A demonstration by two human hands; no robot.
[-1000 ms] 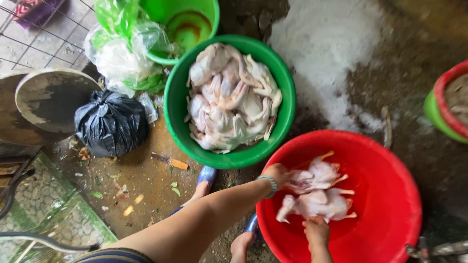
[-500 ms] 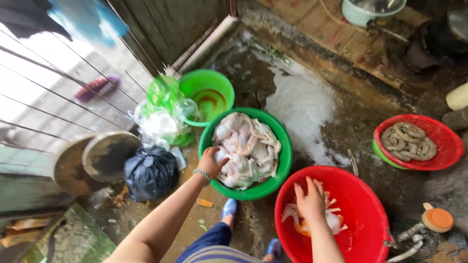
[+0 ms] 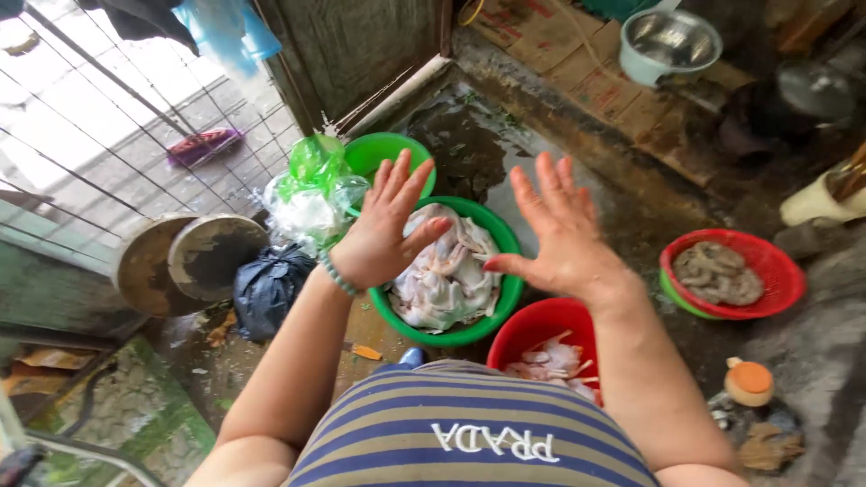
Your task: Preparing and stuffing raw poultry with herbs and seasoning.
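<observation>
Both hands are held up empty with fingers spread wide, the left hand (image 3: 383,234) (a beaded band at its wrist) raised over the round green plastic basin (image 3: 505,298) heaped with pale, slick plucked birds (image 3: 442,275), the right hand (image 3: 555,239) above the red plastic basin (image 3: 528,329) holding a few more. A knotted glossy black bag (image 3: 269,289) and crinkled clear and green bags (image 3: 311,194) are seen left of the green basin on the wet floor. A shallow red basket (image 3: 776,271) of grey coiled pieces is set well apart to the right.

Left hand (image 3: 383,230): raised, palm turned away, fingers spread wide and pointing up, holding nothing.
Right hand (image 3: 557,236): raised beside it, fingers loosely spread, thumb pointing toward the left hand, empty.
Left wrist: bead bracelet.
Forearms: bare, both angled up and forward, hands apart.
</observation>
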